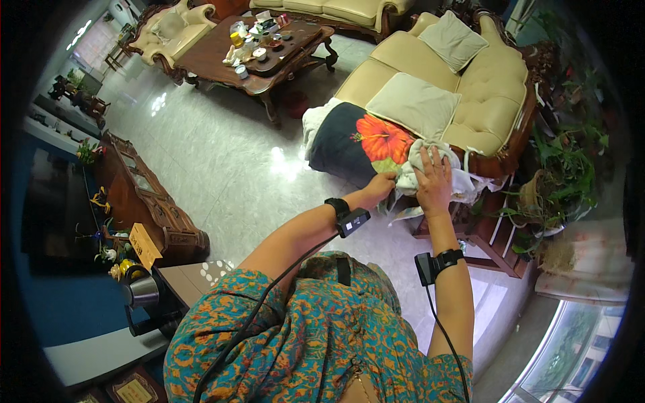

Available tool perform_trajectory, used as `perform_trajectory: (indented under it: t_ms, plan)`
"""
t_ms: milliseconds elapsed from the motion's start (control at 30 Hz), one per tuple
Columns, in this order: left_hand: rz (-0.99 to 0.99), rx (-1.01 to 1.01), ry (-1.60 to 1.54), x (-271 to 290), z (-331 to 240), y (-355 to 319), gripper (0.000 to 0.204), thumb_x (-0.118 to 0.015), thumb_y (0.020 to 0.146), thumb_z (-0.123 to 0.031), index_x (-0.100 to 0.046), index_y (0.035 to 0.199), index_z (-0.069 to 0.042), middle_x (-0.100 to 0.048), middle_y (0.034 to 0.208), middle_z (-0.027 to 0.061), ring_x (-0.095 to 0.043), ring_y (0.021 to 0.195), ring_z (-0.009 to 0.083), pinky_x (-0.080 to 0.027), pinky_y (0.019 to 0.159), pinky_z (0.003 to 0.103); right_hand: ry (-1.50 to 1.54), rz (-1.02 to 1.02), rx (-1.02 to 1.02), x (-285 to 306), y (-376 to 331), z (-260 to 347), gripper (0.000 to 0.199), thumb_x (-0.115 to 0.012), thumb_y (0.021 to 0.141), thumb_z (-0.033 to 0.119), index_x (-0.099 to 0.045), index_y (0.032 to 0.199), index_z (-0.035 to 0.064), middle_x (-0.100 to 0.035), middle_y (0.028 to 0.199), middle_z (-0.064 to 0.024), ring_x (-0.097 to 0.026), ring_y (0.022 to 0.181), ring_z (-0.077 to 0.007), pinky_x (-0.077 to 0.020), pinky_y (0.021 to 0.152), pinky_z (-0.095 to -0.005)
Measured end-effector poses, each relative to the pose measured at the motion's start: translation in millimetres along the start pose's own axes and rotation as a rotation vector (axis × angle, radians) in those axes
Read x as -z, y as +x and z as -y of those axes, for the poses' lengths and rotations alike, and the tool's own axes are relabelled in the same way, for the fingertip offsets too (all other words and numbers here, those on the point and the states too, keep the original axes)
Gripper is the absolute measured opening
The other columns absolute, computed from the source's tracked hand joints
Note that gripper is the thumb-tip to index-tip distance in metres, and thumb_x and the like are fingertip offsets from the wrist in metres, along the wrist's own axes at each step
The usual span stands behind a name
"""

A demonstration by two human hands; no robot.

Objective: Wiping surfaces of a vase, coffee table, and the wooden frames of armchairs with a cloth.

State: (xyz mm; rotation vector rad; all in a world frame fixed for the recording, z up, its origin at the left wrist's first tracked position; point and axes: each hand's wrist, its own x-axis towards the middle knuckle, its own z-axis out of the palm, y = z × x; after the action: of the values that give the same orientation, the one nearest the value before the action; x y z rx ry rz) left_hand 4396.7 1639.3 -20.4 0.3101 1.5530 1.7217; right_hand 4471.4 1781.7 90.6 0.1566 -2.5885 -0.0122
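At the near end of the cream sofa lies a dark cushion (339, 144) printed with a large red-orange flower. My left hand (381, 188) is closed at its near corner, the fingertips pinching the edge beside the green leaf print. A bunched white cloth (408, 180) sits against the cushion's right side. On top of it rests my right hand (435, 183), fingers stretched out and apart, pressing on the folds. More white fabric hangs below and to the right of this hand. What lies under the cloth is hidden.
A pale square pillow (414, 105) and another pillow (453, 41) lie on the sofa (480, 111). Leafy plants (564, 174) crowd the right side, above a wooden stand (480, 238). A carved coffee table (208, 54) with cups stands far left. Cables run from both wrist straps.
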Motion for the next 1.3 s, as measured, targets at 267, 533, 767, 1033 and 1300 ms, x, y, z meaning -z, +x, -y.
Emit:
perform_trajectory:
  t_ms: [267, 533, 767, 1033, 1300]
  plan:
    - [-0.072, 0.074, -0.039, 133, -13, -53, 0.04, -0.042, 0.082, 0.003, -0.062, 0.116, -0.004, -0.063, 0.098, -0.0009, -0.055, 0.087, 0.0091, -0.043, 0.079, 0.025, -0.047, 0.073, -0.006, -90, 39, 53, 0.022, -0.054, 0.079, 0.013, -0.07, 0.088, 0.0016, -0.058, 0.118, -0.02, -0.043, 0.127, -0.0332, -0.0303, 0.108, -0.0456]
    - [-0.445, 0.277, 0.08, 364, 52, -173, 0.04, -0.038, 0.081, 0.003, -0.066, 0.107, -0.006, -0.062, 0.084, -0.0005, -0.054, 0.074, 0.0106, -0.044, 0.068, 0.027, 0.2, 0.588, -0.475, -143, 120, 106, 0.036, -0.055, 0.081, 0.017, -0.062, 0.117, 0.0136, -0.059, 0.109, -0.0176, -0.062, 0.094, -0.036, -0.0497, 0.081, -0.0462]
    - [-0.72, 0.324, -0.098, 442, 57, -247, 0.032, -0.038, 0.083, 0.003, -0.065, 0.099, -0.004, -0.062, 0.079, 0.0008, -0.056, 0.07, 0.0126, -0.045, 0.064, 0.028, 0.367, 0.394, -0.352, -201, 222, 168, 0.044, -0.055, 0.078, 0.011, -0.057, 0.122, 0.0164, -0.06, 0.109, -0.0183, -0.061, 0.096, -0.0399, -0.0495, 0.082, -0.0465]
    - [-0.853, 0.282, -0.281, 486, 79, -245, 0.031, -0.042, 0.083, 0.001, -0.061, 0.106, -0.006, -0.063, 0.081, 0.0032, -0.059, 0.067, 0.0147, -0.047, 0.057, 0.03, 0.643, 0.503, -0.25, -295, 315, 259, 0.047, -0.061, 0.082, 0.017, -0.048, 0.127, 0.0181, -0.059, 0.114, -0.0173, -0.058, 0.105, -0.0375, -0.0469, 0.088, -0.0434]
    - [-1.015, 0.336, -0.289, 558, 52, -227, 0.039, -0.04, 0.079, 0.005, -0.063, 0.109, -0.002, -0.066, 0.089, 0.0051, -0.061, 0.075, 0.0155, -0.048, 0.067, 0.029, 0.793, 0.564, -0.304, -397, 408, 295, 0.048, -0.06, 0.082, 0.014, -0.049, 0.128, 0.0219, -0.057, 0.116, -0.0169, -0.057, 0.106, -0.0365, -0.0465, 0.089, -0.0427]
